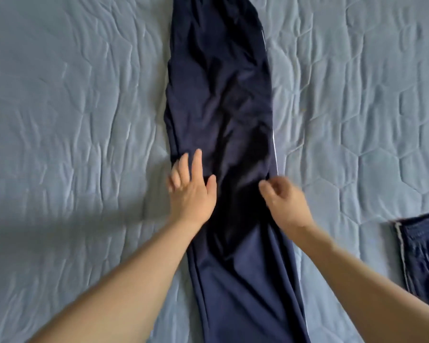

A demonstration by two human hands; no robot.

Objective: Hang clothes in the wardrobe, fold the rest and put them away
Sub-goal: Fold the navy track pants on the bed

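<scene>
I am laying the trousers (221,115) out lengthwise down the middle of the bed (72,107), the legs stacked one on the other so they are forming a single long dark band running away from me, and I take that to be the reason for the layout: a narrow, even strip is easier to fold across. My left hand (192,191) is resting flat on the near left edge of the cloth, fingers (197,162) straight and slightly spread, gripping nothing; I judge it is pinning the fabric so it is not sliding while the other side is being dealt with. My right hand (284,201) is hovering at the right edge by the thin white piping (275,149), its fingers loosely curled; it is blurred, and I cannot tell whether it is pinching the seam or only nearing it. The cloth is still showing soft creases along its length, so I reckon smoothing is the step in hand, with the cross-fold yet to be made. Well apart to my right, at the frame's edge, another dark garment (421,256) with a pale trim is lying on the same bed. The bed is wearing a pale blue quilted cover, puckered all over; nothing of the room beyond it is showing.
</scene>
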